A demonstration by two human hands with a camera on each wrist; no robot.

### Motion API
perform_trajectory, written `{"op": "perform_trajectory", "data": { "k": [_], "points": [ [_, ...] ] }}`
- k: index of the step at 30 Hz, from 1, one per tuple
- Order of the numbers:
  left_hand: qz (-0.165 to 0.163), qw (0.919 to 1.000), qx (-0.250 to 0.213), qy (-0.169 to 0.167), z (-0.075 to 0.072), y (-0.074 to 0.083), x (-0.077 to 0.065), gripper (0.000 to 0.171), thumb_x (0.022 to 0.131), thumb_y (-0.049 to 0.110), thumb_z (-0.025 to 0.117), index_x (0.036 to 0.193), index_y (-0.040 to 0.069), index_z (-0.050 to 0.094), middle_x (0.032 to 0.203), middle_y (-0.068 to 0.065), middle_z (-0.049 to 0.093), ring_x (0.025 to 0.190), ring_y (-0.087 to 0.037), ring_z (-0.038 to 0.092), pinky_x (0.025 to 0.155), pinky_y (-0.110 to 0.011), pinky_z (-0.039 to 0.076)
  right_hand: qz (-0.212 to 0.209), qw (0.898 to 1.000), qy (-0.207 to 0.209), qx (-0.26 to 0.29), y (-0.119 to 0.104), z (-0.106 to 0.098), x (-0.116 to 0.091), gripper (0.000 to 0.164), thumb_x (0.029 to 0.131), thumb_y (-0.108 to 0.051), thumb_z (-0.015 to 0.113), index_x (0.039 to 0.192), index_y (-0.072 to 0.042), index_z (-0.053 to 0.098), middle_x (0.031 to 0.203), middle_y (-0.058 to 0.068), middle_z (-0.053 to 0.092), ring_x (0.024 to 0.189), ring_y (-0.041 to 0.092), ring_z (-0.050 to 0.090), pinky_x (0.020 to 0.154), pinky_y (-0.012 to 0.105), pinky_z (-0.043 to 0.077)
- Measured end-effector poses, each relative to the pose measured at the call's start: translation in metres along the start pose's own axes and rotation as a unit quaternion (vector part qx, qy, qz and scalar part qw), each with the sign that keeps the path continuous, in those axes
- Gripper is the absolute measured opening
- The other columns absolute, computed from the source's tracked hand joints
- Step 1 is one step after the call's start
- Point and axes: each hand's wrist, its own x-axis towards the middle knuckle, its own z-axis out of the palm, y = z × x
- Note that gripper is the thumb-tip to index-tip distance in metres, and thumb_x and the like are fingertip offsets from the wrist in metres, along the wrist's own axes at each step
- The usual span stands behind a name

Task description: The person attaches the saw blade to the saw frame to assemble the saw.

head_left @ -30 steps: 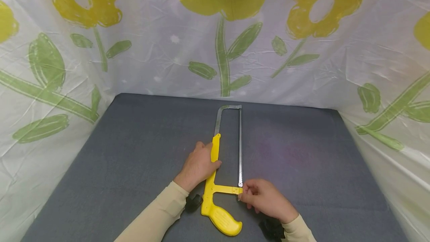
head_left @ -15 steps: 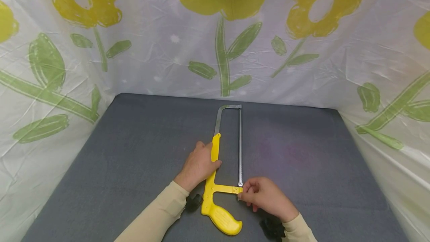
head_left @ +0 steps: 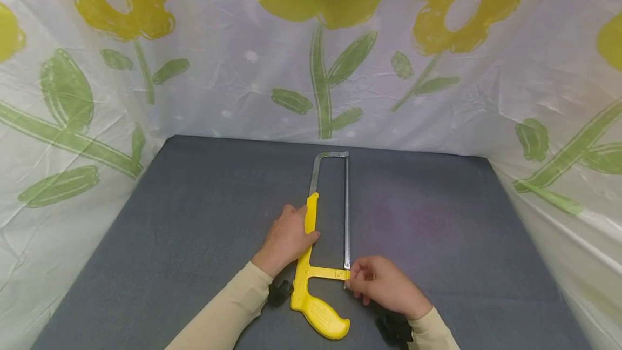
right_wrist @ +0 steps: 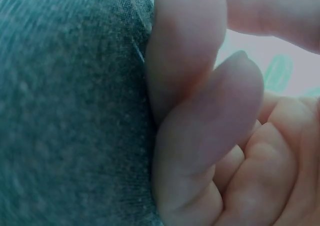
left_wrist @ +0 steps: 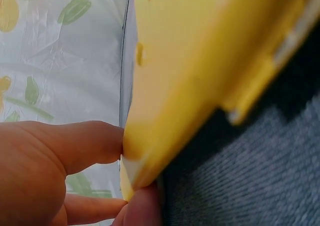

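A hacksaw with a yellow frame and handle lies on the dark table, its metal front bow pointing away from me. Its long blade runs along the right side. My left hand grips the yellow upper frame, thumb on the inner side; the left wrist view shows the frame close up between thumb and fingers. At the yellow crosspiece, my right hand pinches the tensioning nut, mostly hidden by the fingers, with a small metal tip below. Curled fingers fill the right wrist view.
The dark grey cloth-covered table extends on both sides of the hacksaw. A white curtain printed with yellow flowers encloses its back and sides. Black wrist devices sit under both forearms.
My right hand's fingers have shifted slightly at the crosspiece, the lower ones moving a little left. The left hand and the hacksaw stay in place.
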Motion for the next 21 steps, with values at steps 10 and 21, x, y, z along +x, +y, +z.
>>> {"op": "perform_trajectory", "data": {
  "k": [10, 21],
  "points": [
    [0.001, 1.0000, -0.003, 0.004, -0.0007, 0.0006, -0.0001, 0.075, 0.094, 0.026, 0.085, 0.155, -0.004, 0.054, 0.129, -0.024, 0.058, 0.082, -0.024, 0.062, 0.074, -0.038, 0.061, -0.015, 1.000, -0.012, 0.001, -0.0007, -0.0016, -0.0017, 0.015, 0.102, -0.016, 0.074, 0.094, -0.005, 0.069, 0.075, 0.004, 0.071, 0.061, 0.017, 0.065, 0.059, 0.032, 0.059],
    [0.000, 1.0000, -0.004, 0.001, 0.0001, 0.0010, -0.0008, 0.077, 0.094, 0.029, 0.085, 0.157, -0.002, 0.053, 0.128, -0.023, 0.058, 0.079, -0.022, 0.060, 0.069, -0.034, 0.058, -0.022, 0.999, -0.019, 0.020, 0.0018, -0.0014, -0.0014, 0.010, 0.102, -0.009, 0.071, 0.096, -0.002, 0.069, 0.076, 0.007, 0.072, 0.063, 0.017, 0.068, 0.060, 0.033, 0.061]
  ]
}}
